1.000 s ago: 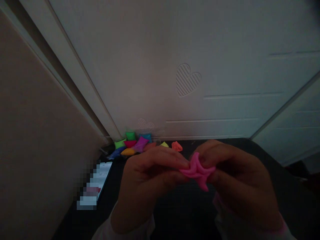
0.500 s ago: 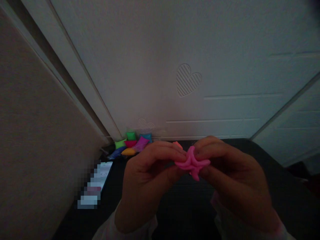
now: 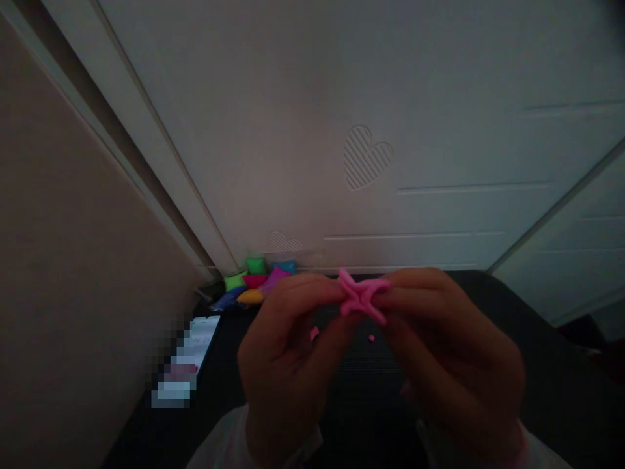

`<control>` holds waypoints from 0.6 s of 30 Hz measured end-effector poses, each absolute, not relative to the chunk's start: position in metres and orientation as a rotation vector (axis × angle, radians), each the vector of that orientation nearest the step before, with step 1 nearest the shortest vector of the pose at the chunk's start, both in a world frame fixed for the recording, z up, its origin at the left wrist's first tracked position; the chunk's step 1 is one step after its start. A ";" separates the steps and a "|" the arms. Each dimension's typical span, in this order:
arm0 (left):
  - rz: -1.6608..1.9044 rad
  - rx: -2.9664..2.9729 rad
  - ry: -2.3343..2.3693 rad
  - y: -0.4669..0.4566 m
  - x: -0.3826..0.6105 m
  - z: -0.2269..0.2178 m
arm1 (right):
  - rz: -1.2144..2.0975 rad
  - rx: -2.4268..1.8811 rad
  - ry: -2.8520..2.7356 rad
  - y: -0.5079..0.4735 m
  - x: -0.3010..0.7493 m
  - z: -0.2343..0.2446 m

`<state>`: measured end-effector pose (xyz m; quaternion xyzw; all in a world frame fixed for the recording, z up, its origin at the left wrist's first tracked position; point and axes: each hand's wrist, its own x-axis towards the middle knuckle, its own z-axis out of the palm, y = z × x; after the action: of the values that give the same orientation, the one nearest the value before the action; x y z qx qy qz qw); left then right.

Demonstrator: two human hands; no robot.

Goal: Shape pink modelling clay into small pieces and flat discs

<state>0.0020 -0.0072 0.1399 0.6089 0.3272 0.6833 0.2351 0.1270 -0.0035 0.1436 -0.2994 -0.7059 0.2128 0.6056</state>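
Note:
A pink piece of modelling clay (image 3: 362, 297), shaped like a star or flower with several pointed arms, is held up above the dark table. The fingers and thumb of my left hand (image 3: 290, 352) pinch it from the left side. From the right, my right hand (image 3: 454, 352) pinches it too, fingertips close to its arms. Beneath, a tiny pink bit (image 3: 372, 338) lies on the table, and another pink bit (image 3: 314, 333) shows behind my left thumb. My fingers hide parts of the clay's edges.
Several coloured clay packets, among them a green packet (image 3: 255, 265) and a yellow packet (image 3: 250, 296), lie at the table's back left. A phone-like device (image 3: 204, 332), partly pixelated, rests on the dark table (image 3: 361, 404). A white panel (image 3: 439, 215) with embossed hearts rises behind.
The pink clay has turned between my fingers and shifted slightly left and up. An orange-pink bit seen behind my left fingers is now hidden, and small pink bits on the table show more plainly.

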 end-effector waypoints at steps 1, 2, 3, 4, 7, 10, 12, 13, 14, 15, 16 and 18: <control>1.877 1.661 0.902 -0.007 0.001 0.140 | 0.480 -0.688 -1.650 -0.004 0.129 0.144; 1.881 1.655 0.895 -0.007 0.001 0.140 | 0.467 -0.685 -1.652 -0.004 0.131 0.145; 1.887 1.651 0.879 -0.007 0.000 0.141 | 0.456 -0.682 -1.637 -0.004 0.133 0.145; 1.888 1.646 0.858 -0.006 0.000 0.141 | 0.455 -0.681 -1.613 -0.004 0.135 0.146; 1.852 1.646 0.801 -0.006 0.000 0.141 | 0.499 -0.684 -1.548 -0.003 0.135 0.146; 1.779 1.694 0.767 -0.005 -0.001 0.141 | 0.573 -0.698 -1.543 -0.003 0.134 0.146; 1.759 1.717 0.742 -0.005 -0.001 0.140 | 0.620 -0.693 -1.568 -0.002 0.134 0.146; 1.765 1.711 0.730 -0.004 -0.001 0.140 | 0.637 -0.682 -1.582 -0.002 0.135 0.147; 1.781 1.696 0.720 -0.004 0.000 0.140 | 0.651 -0.672 -1.596 -0.002 0.137 0.147; 1.800 1.675 0.714 -0.005 0.001 0.140 | 0.662 -0.659 -1.610 -0.001 0.138 0.148; 1.814 1.654 0.713 -0.005 0.002 0.140 | 0.672 -0.643 -1.626 -0.001 0.140 0.148; 1.799 1.641 0.706 -0.005 0.003 0.140 | 0.695 -0.614 -1.664 -0.001 0.143 0.150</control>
<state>0.0027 -0.0052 0.1403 0.6176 0.2660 0.6773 0.2985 0.1432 -0.0006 0.1498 -0.2628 -0.7117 0.2972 0.5798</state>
